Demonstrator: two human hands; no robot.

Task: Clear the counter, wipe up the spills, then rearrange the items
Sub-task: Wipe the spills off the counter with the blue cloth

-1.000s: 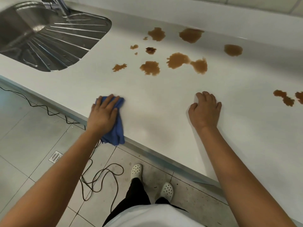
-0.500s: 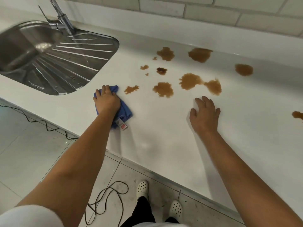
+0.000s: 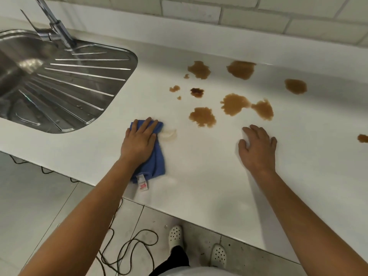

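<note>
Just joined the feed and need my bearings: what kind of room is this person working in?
Most likely a kitchen: a white counter with a steel sink and tap set into it, and a tiled wall behind. The left hand presses a blue cloth near brown spills.

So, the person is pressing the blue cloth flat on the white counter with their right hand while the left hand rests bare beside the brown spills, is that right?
Not quite: the hands are swapped. In the head view, the left hand presses the blue cloth flat on the white counter, while the right hand rests bare beside the brown spills.
</note>
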